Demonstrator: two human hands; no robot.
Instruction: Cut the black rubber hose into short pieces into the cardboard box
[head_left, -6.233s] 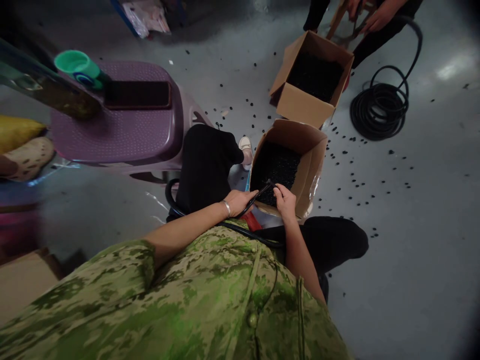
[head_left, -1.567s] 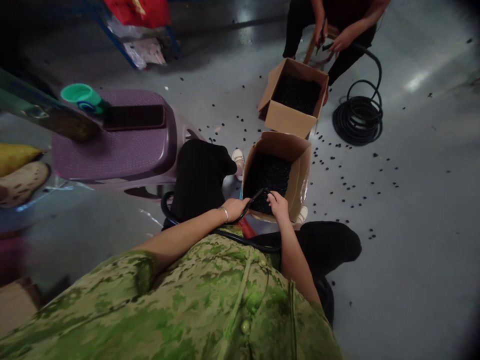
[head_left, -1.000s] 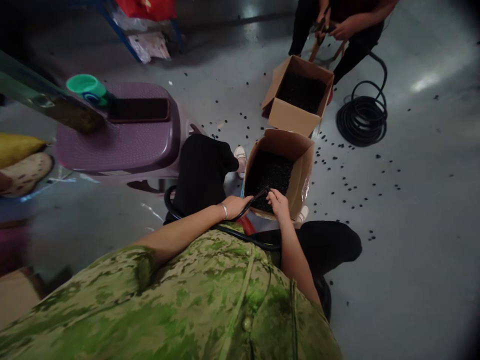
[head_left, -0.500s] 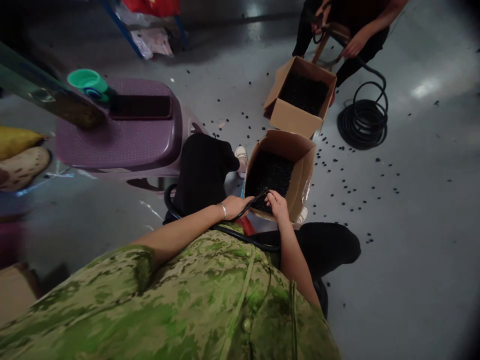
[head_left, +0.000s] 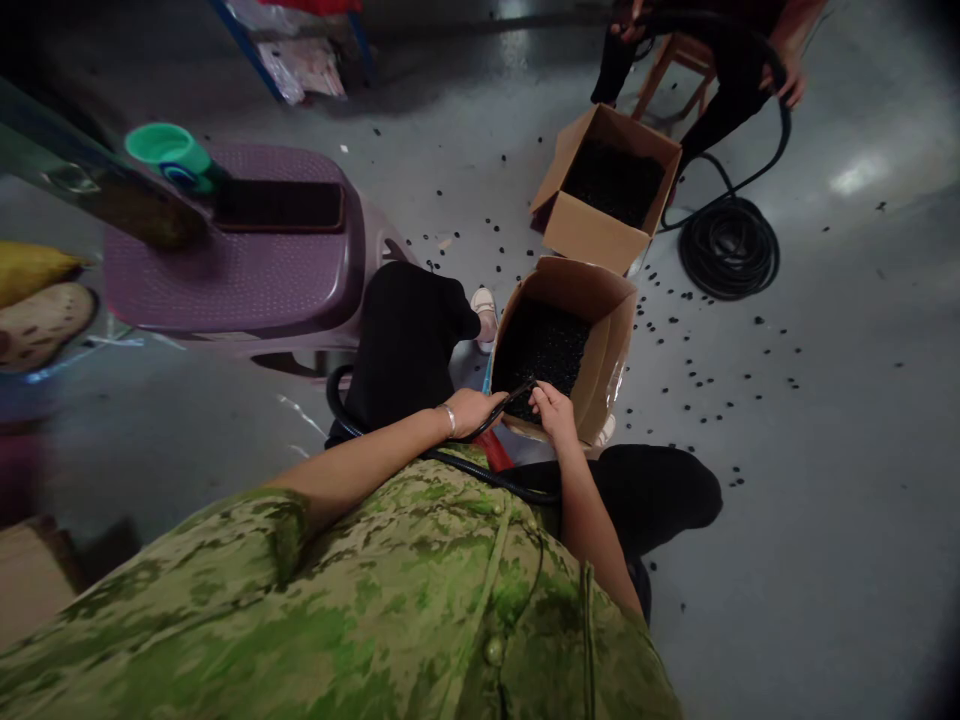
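My left hand (head_left: 478, 410) is closed around a thin black hose (head_left: 511, 398), whose end points up and right over an open cardboard box (head_left: 606, 345). At that end, the fingers of my right hand (head_left: 553, 408) are pinched together; what is between them is too small to make out. Many small black pieces (head_left: 544, 345) fill the lower part of the box, which stands between my legs. More of the hose runs across my lap and loops by my left knee.
A second cardboard box (head_left: 596, 235) of black pieces stands just beyond. Behind it a co-worker's hands (head_left: 784, 80) hold a black hose leading to a coil (head_left: 729, 248) on the floor. Scattered pieces lie around. Left, a purple stool (head_left: 247, 290) carries a phone (head_left: 279, 205) and green cup (head_left: 169, 155).
The co-worker's hand has moved outward to the right, lifting the hose into a wide arc, and the coil lies flatter. My own hands have barely moved.
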